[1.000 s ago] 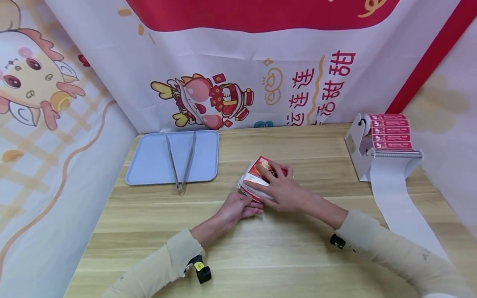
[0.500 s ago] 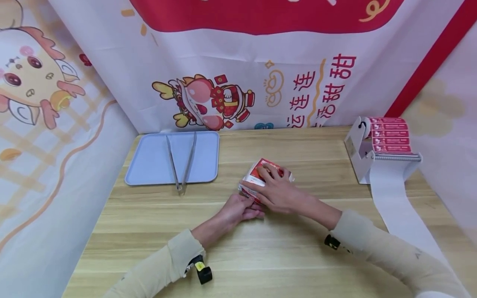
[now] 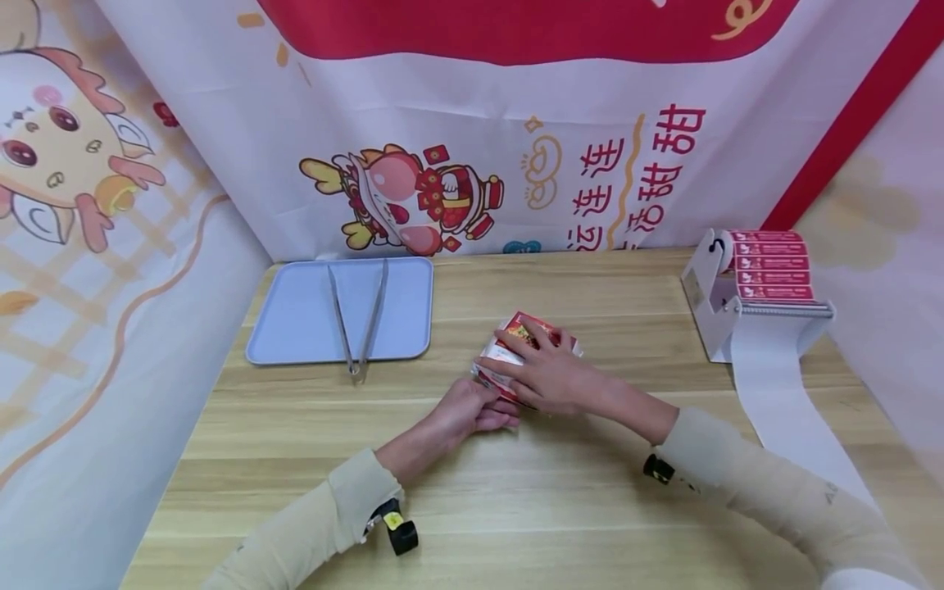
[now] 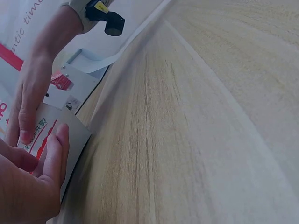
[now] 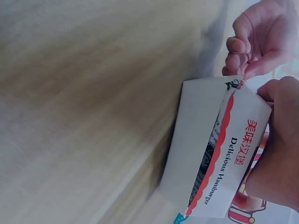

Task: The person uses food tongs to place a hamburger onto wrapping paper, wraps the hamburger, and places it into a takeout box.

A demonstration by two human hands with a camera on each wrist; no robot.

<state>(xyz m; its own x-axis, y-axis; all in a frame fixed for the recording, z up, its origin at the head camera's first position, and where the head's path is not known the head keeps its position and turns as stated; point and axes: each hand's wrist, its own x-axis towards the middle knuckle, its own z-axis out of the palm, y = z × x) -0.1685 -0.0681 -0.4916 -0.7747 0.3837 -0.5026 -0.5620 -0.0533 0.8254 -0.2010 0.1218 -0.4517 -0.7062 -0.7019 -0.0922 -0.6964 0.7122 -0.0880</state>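
A red and white hamburger box (image 3: pixel 523 319) sits on the wooden table in front of me, its lid lowered. In the right wrist view, a slim gap between the box's lid flap (image 5: pixel 226 163) and its lower wall shows something dark and patterned inside. My left hand (image 3: pixel 466 407) pinches the near corner of the box with thumb and fingertips, palm turned up. Spread fingers of my right hand (image 3: pixel 549 378) rest across the lid. The left wrist view has the right thumb pressing the printed side, and the left fingers (image 4: pixel 55 156) beside it.
On the left lies a blue tray (image 3: pixel 295 315) with metal tongs (image 3: pixel 342 321) across it, their joined end past its near edge. A label dispenser (image 3: pixel 704 315) stands at right, a white paper strip (image 3: pixel 785 410) trailing from it. Printed cloth (image 3: pixel 457 106) hangs behind.
My right fingers have shifted over the lid and spread flatter, baring different parts of the print. My left hand stays at the near corner. The box has barely moved.
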